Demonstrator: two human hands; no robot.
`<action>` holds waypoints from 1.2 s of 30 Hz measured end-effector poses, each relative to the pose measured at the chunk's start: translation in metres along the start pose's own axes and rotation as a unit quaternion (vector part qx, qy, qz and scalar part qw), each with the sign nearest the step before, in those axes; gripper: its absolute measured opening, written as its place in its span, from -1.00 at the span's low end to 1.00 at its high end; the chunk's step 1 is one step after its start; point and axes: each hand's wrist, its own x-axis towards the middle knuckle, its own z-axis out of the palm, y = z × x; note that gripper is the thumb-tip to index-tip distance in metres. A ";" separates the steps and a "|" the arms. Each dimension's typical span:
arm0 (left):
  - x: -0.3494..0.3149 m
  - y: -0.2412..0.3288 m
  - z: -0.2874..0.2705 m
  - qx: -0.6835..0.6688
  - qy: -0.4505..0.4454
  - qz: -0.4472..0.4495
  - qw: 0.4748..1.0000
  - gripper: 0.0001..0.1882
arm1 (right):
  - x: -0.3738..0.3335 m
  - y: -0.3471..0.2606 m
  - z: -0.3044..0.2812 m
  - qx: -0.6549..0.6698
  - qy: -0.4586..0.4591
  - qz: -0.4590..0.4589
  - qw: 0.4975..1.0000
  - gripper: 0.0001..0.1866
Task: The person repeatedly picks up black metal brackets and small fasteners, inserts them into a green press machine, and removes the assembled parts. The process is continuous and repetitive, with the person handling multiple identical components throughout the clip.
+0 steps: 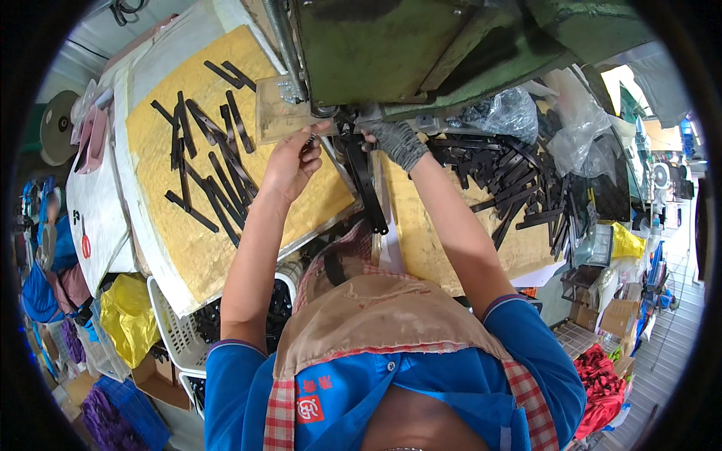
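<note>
My bare left hand [295, 159] is raised just left of the machine's working point. Its fingers are curled in, with a small dark thing at their tips that is too small to name. My right hand [398, 143], in a grey striped glove, grips the upper end of a black metal strip [365, 184] from the right. The strip hangs down toward my apron, its lower end showing holes. Its top lies under the head of a green machine [368, 56], where the contact is hidden.
Black strips [226, 177] lie scattered on the yellow board [301, 225] at left. A larger pile of black strips [519, 177] covers the right side, beside clear plastic bags [579, 120]. A shallow clear tray [274, 124] sits by the machine. White baskets [177, 331] stand below left.
</note>
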 end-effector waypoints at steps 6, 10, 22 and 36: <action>0.012 -0.012 0.020 0.410 0.030 0.195 0.891 -0.75 | 0.004 0.021 -0.011 0.376 -0.027 0.057 0.924 -0.78; 0.031 -0.035 0.028 0.572 0.047 0.497 0.651 -0.73 | 0.008 0.025 -0.006 0.440 -0.003 0.047 0.897 -0.75; -0.026 -0.132 -0.003 0.099 -0.006 0.012 0.995 -0.70 | 0.000 0.030 -0.012 0.446 -0.008 0.055 0.893 -0.59; -0.104 -0.092 0.015 0.183 0.168 0.155 0.956 -0.71 | -0.185 0.077 -0.176 -0.544 0.064 -0.085 0.832 -0.43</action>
